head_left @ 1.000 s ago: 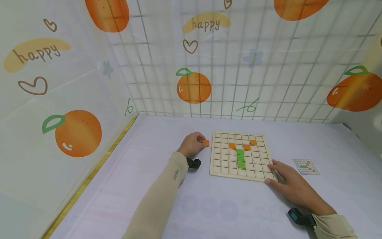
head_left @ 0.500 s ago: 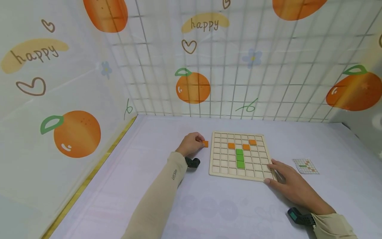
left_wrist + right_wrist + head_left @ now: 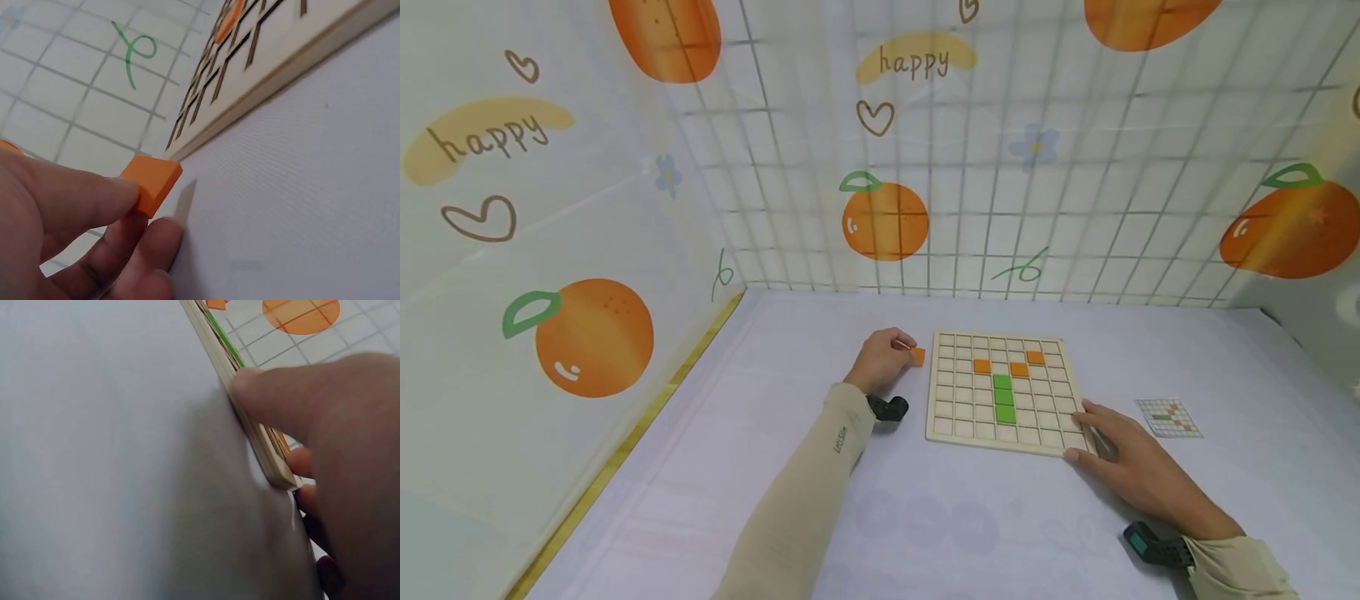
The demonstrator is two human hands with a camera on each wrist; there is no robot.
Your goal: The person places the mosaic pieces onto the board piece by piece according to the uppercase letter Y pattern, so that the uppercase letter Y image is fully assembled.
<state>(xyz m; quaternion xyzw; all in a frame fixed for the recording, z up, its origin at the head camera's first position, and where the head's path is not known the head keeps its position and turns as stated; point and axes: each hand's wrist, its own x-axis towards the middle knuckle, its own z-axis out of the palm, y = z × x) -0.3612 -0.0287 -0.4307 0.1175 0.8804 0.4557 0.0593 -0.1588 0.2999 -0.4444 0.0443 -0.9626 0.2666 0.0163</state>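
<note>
Left hand [image 3: 881, 360] pinches a flat, square orange tile [image 3: 917, 357] just off the board's 9 o'clock edge. Right hand [image 3: 1129, 463], fingers relaxed, rests on the pale wooden grid board [image 3: 957, 421] at its 4 o'clock corner, on the smooth lilac counter [image 3: 940, 525].

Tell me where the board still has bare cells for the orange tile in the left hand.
The grid board is bare along its left columns and near rows. Its middle is crowded: three orange tiles above a green column. The right hand covers the near right corner. The left hand pinches the orange tile.
</note>
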